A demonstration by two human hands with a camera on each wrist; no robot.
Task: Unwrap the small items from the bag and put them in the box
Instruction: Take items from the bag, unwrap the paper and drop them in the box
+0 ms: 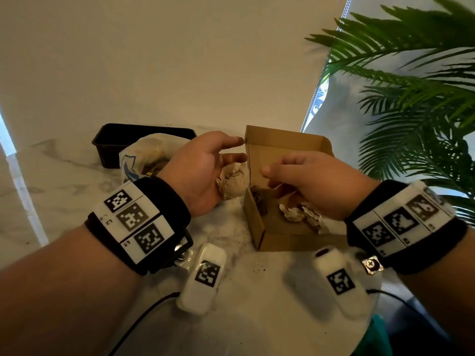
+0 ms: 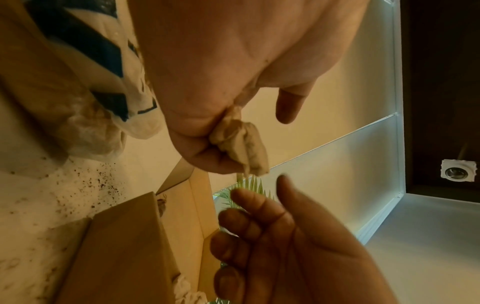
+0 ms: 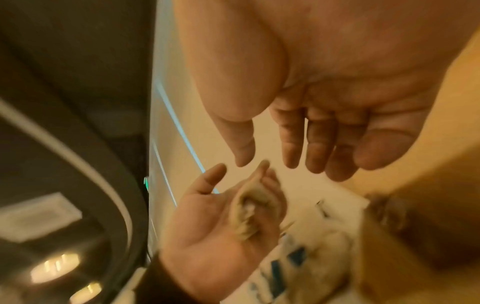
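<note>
Both forearms fill the bottom of the head view, each with a black wrist strap carrying white marker tiles. Under them is the marble-look table, speckled with dark crumbs near the middle.

Next biggest is the green palm plant off to the right, then the open cardboard box sitting on the table between the hands. It's got some crumpled paper and a small dark item inside, can't make out what that item is. Behind the left wrist there's a black tray, with the white and blue plastic bag lying right in front of it, touching or overlapping its front edge.

Left hand is just left of the box, palm turned toward it. Its grip is on a still-wrapped small bundle of tan paper: the left wrist view shows the lower fingers curled round the bundle, thumb sticking out free.

Right hand hangs over the open box, empty, fingers loosely bent and relaxed, thumb pointing toward the left hand. Not touching the bundle.

Two white marker blocks with cables lie at the near table edge.
</note>
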